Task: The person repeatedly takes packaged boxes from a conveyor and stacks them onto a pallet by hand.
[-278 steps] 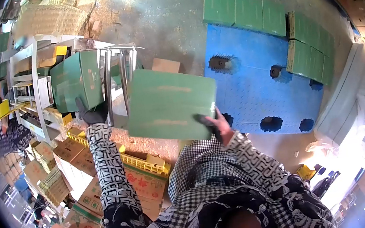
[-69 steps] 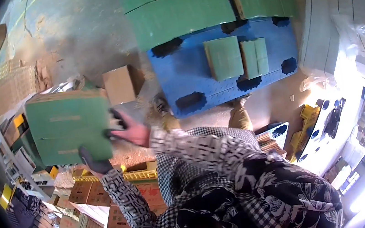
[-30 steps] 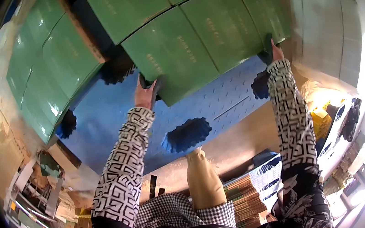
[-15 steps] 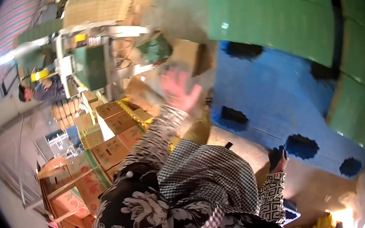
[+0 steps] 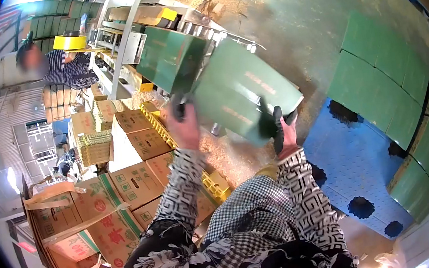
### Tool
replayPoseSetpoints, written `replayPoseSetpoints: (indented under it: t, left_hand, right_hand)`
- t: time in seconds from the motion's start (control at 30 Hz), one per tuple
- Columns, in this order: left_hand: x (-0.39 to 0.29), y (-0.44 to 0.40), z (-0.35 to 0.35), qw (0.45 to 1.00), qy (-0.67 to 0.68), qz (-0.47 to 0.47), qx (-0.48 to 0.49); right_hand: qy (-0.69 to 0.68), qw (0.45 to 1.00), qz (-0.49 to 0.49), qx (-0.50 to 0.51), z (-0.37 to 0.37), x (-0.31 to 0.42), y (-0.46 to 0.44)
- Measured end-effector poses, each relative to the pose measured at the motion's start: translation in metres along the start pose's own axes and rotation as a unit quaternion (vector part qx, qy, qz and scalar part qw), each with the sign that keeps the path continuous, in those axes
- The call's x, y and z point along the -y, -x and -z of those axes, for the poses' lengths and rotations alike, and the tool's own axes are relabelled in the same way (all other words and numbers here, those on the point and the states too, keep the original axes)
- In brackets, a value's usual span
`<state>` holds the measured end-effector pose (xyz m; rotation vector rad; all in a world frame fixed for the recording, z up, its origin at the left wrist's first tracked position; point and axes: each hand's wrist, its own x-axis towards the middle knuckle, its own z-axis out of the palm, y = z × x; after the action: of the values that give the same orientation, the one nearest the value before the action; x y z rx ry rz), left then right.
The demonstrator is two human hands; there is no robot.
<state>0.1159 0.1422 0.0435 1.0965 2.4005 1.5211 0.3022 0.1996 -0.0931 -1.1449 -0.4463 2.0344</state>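
Note:
A green cardboard box (image 5: 240, 84) with faint orange print is in front of me, tilted and a little blurred. My right hand (image 5: 287, 132), in a dark partial glove, grips its near right edge with the fingers closed. My left hand (image 5: 185, 124) is at the left end of the same box, closed against it and smeared by motion. Just beyond is another green box (image 5: 169, 58) on a metal roller conveyor (image 5: 203, 29).
At right, a blue pallet (image 5: 330, 146) with dark holes bears several green boxes (image 5: 376, 83). Brown printed cartons (image 5: 137, 182) are stacked at left beside a yellow plastic edge (image 5: 215, 188). A person in a striped top (image 5: 68, 72) is at far left near a white frame (image 5: 125, 34).
My view has swung left toward the conveyor. My left hand was empty and spread; now both hands are on a green box. My right hand has moved from beside the pallet to the box.

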Motion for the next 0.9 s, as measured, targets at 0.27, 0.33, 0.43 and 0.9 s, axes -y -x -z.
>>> replayPoseSetpoints:
  t: [0.27, 0.33, 0.43, 0.9]
  left_hand:
    - [0.143, -0.133, 0.031, 0.845, 0.308, 0.437, -0.016]
    - [0.126, -0.124, 0.007, 0.837, 0.33, 0.436, 0.008]
    - [0.096, -0.099, -0.016, 0.836, 0.338, 0.431, 0.021]
    - [0.077, 0.262, -0.14, 0.824, 0.303, 0.393, 0.273]
  right_hand:
    - [-0.01, 0.991, 0.091, 0.102, -0.06, -0.017, -0.018]
    - [0.101, 0.984, 0.109, 0.094, -0.067, -0.027, -0.046]
    - [0.006, 0.974, 0.224, 0.0, -0.041, 0.011, -0.032]
    - [-0.324, 0.843, -0.014, -0.429, 0.515, -0.06, 0.173]
